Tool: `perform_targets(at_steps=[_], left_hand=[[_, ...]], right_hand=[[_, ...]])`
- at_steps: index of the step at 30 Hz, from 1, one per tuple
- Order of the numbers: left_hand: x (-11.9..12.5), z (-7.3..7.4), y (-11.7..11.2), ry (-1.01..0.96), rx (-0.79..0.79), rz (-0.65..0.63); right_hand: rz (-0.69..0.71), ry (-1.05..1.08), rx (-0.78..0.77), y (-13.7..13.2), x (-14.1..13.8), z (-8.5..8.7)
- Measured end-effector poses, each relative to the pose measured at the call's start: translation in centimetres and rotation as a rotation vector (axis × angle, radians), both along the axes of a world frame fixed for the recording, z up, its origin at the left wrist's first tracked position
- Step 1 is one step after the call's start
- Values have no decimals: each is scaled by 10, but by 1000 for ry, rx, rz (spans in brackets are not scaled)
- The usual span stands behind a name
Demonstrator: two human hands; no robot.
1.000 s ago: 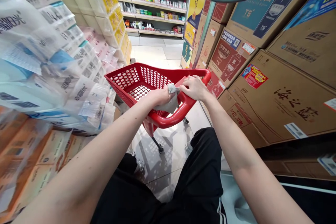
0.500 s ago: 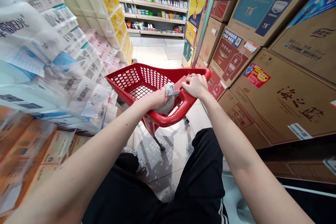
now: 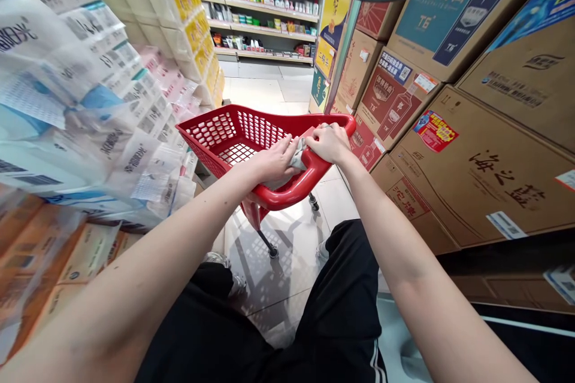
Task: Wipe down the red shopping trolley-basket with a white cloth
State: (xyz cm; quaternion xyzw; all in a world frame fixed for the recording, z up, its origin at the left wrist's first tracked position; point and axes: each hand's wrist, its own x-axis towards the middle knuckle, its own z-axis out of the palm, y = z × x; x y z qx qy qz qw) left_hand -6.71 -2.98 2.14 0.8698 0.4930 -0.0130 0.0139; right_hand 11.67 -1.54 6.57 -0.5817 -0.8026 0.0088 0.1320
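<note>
A red plastic shopping cart [image 3: 233,125] with a mesh basket stands on the tiled aisle floor in front of me. My left hand [image 3: 275,161] presses a crumpled grey cloth [image 3: 298,158] against the cart's red handle [image 3: 291,191], fingers curled over the cloth. My right hand [image 3: 329,142] grips the handle's right end, just beside the cloth, fingers wrapped round it. The basket looks to hold nothing.
Stacked tissue packs in plastic wrap [image 3: 81,102] crowd the left side. Large cardboard cartons [image 3: 471,149] line the right. A shelf of small bottles [image 3: 265,6] stands at the aisle's far end, beyond light floor tiles [image 3: 269,90]. My black shorts [image 3: 341,311] show below.
My left hand has slid the cloth right along the handle, closer to my right hand. The cart has shifted slightly left and away.
</note>
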Motion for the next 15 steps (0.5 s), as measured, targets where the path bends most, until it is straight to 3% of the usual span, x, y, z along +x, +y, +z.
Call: perform_targets(at_steps=[5, 8, 12, 15], left_hand=[[6, 2, 8, -52, -110, 157], [12, 8, 7, -26, -52, 247], [21, 18, -4, 32, 151, 224], [25, 20, -10, 69, 159, 201]], right_hand=[[20, 31, 24, -1, 2, -1], [30, 40, 28, 0, 2, -1], [25, 50, 31, 4, 4, -3], [15, 58, 21, 6, 5, -3]])
